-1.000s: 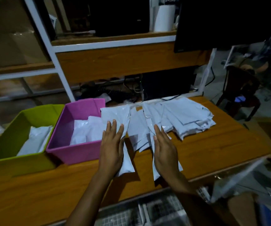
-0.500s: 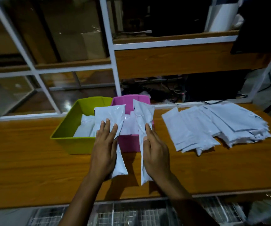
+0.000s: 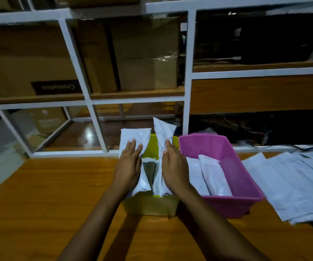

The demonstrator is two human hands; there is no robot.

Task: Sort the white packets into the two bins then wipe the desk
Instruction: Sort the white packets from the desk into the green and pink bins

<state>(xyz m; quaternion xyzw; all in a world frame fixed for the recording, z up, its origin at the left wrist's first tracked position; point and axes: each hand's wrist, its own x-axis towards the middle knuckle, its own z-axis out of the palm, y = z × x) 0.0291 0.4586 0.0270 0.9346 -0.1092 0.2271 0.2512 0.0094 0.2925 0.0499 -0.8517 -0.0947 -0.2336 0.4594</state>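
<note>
My left hand point(image 3: 129, 164) holds a white packet point(image 3: 135, 136) with its fingers laid straight along the top. Close beside it, my right hand point(image 3: 173, 166) holds a second white packet point(image 3: 164, 131) that stands more on edge. Both packets hang over the green bin point(image 3: 152, 203), their lower ends dipping inside it. Just to the right stands the pink bin point(image 3: 229, 204), with a few white packets point(image 3: 214, 176) lying in it. A spread pile of white packets point(image 3: 293, 185) lies on the wooden desk point(image 3: 48, 204) at the right.
A white-framed shelf unit point(image 3: 187, 91) rises right behind the bins, with cardboard boxes point(image 3: 144, 53) on its shelves. Dark equipment and cables point(image 3: 246, 127) sit in the lower right opening. The two bins touch side by side.
Both hands lifted a packet each from the pile and carried them left, from the desk past the pink bin to over the green bin. The view swung left with them.
</note>
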